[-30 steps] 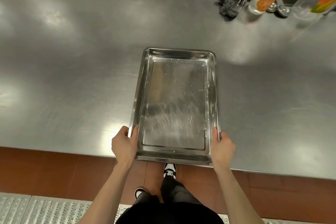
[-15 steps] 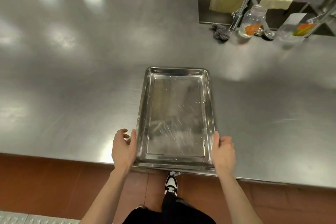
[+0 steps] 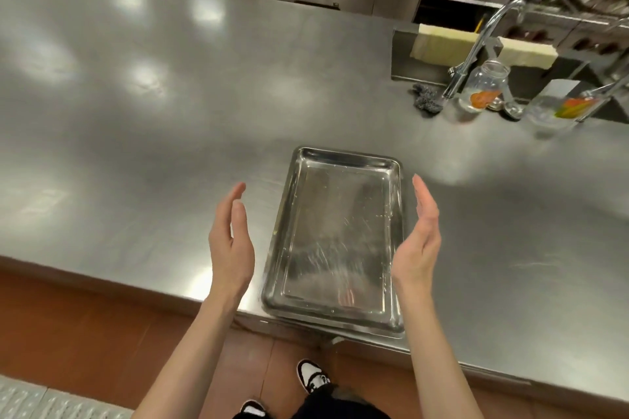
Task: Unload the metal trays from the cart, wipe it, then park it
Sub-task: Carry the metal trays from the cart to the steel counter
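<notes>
**Tray down on tabletop, both hands off it**

Metal tray [image 3: 335, 241] sits flat on the steel tabletop [image 3: 136, 146], near edge flush with or slightly past the front lip, can't tell which. Long axis runs away from the person, short edge toward them. It looks like more than one tray stacked: a second rim shows under the near edge.

Left hand [image 3: 229, 241] hovers just left of the tray, right hand [image 3: 420, 238] just right of it, palms facing in. Fingers [image 3: 238, 194] on both are straight and relaxed, holding nothing, no contact with the rim. The tray lies directly between the two hands, roughly equidistant, so neither is clearly nearer.

Materials: tray is thin polished stainless with a rolled rim, rounded corners, shallow walls, and a scuffed floor carrying a few specks or droplets. The tabletop is brushed stainless and glare-heavy. Steel on steel should slide easily if nudged.

Judgement: this tray's unload step looks finished. The cart isn't in view, so I can't say how many trays remain. Next move likely means turning away to the cart. The risk is the near edge sitting close to the lip.

Far right: sink with faucet [image 3: 476, 44], glass jar [image 3: 485, 87], steel scrubber [image 3: 425, 100].
</notes>
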